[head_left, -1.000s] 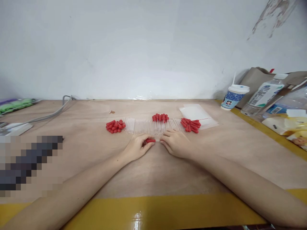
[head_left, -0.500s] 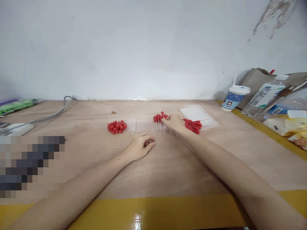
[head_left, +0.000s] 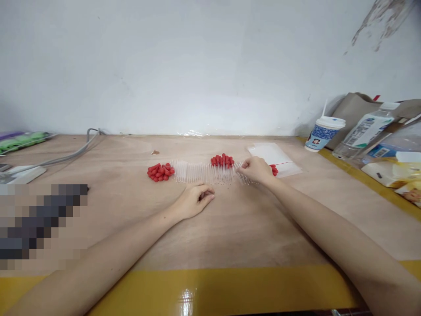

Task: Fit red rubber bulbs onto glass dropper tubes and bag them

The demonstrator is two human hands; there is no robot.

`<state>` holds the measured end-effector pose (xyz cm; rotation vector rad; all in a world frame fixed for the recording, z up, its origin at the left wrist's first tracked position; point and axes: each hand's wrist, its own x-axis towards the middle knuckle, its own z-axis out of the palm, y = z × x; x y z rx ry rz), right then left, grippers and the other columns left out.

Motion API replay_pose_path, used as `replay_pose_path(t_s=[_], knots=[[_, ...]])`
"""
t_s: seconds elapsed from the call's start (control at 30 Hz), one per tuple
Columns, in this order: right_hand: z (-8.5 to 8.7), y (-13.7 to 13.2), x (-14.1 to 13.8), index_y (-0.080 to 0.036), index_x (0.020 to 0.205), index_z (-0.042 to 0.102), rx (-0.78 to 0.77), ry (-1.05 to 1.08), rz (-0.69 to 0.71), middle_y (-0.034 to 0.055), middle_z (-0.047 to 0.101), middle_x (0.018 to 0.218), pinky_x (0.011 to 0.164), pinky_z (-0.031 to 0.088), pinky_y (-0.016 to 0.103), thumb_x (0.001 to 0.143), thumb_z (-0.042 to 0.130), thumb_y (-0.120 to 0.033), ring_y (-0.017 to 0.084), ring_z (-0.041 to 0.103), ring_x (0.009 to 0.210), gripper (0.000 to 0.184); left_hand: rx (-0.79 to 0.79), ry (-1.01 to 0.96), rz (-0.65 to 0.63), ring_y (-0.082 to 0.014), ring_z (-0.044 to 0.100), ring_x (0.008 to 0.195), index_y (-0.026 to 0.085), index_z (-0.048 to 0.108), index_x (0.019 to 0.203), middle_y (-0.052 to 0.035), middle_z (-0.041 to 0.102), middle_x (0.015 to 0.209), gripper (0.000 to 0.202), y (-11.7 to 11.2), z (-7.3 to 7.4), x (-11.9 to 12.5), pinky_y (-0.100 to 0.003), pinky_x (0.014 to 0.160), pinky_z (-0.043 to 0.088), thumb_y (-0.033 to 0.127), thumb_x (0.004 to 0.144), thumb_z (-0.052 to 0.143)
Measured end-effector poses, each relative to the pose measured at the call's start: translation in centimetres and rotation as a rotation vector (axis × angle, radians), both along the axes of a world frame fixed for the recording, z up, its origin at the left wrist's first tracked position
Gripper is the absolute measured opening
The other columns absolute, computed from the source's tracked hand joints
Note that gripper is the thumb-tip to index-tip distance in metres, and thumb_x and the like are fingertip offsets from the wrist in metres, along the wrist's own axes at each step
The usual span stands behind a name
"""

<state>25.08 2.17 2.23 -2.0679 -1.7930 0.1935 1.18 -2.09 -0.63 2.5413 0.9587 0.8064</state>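
Observation:
Thin clear dropper tubes (head_left: 197,172) lie side by side in a row on the table. Red rubber bulbs cap a cluster of droppers (head_left: 223,161) in the middle of that row. My right hand (head_left: 256,170) is over the row's right part, thumb and fingertips pinched at a clear tube. Behind it, red bulbs (head_left: 274,169) are mostly hidden. A pile of loose red bulbs (head_left: 160,172) sits at the row's left end. Just in front of the row, my left hand (head_left: 194,201) rests on the table, fingers loosely curled and thumb apart, holding nothing.
A clear plastic bag (head_left: 276,159) lies behind my right hand. On the right stand a paper cup (head_left: 324,134) with a straw, a plastic bottle (head_left: 368,131) and a grey bag (head_left: 342,114). A grey cable (head_left: 72,152) runs along the left, near green items (head_left: 24,141).
My right hand has moved right, away from the red-capped droppers, to the bare tubes. It now covers most of the right-hand bulbs. My left hand has stayed in place.

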Motion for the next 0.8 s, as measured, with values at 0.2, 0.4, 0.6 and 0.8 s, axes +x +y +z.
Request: replay_pose_path(t_s=[0.2,0.4,0.6,0.8], knots=[[-0.5,-0.4,-0.8,-0.02,0.064,0.063,-0.022,-0.051,-0.003,0.0036,0.066,0.074,0.056,0.038,0.025,0.068,0.057,-0.036,0.019,0.059,0.073,0.018,0.07,0.06,-0.225,-0.0178,0.056,0.097,0.016,0.062,0.105,-0.0086,0.061,0.104,0.026,-0.1,0.2,0.9,-0.032,0.086,0.046,0.024,0.087,0.044],[-0.2,-1.2,-0.8,-0.021,0.069,0.066,-0.032,-0.163,-0.014,0.0049,0.067,0.078,0.058,0.04,0.027,0.068,0.055,-0.035,0.021,0.061,0.077,0.018,0.141,0.119,-0.317,-0.0216,0.048,0.115,0.013,0.054,0.116,-0.0129,0.056,0.12,0.034,0.9,-0.1,2.8,-0.04,0.098,0.038,0.027,0.086,0.045],[-0.3,-3.1,-0.3,-0.021,0.063,0.064,-0.026,-0.208,0.05,0.0037,0.066,0.072,0.057,0.039,0.027,0.068,0.054,-0.031,0.02,0.061,0.073,0.016,0.184,0.114,-0.248,-0.0235,0.05,0.113,0.009,0.055,0.115,-0.0154,0.056,0.118,0.037,1.1,-0.3,3.9,-0.041,0.097,0.039,0.029,0.085,0.047],[-0.3,-4.6,-0.1,-0.021,0.061,0.063,-0.034,-0.213,0.067,0.0026,0.066,0.069,0.056,0.036,0.026,0.066,0.056,-0.029,0.02,0.061,0.072,0.012,0.145,0.106,-0.376,-0.0197,0.054,0.109,0.014,0.058,0.111,-0.0111,0.059,0.117,0.03,0.2,-0.2,4.3,-0.037,0.094,0.043,0.026,0.088,0.042]])
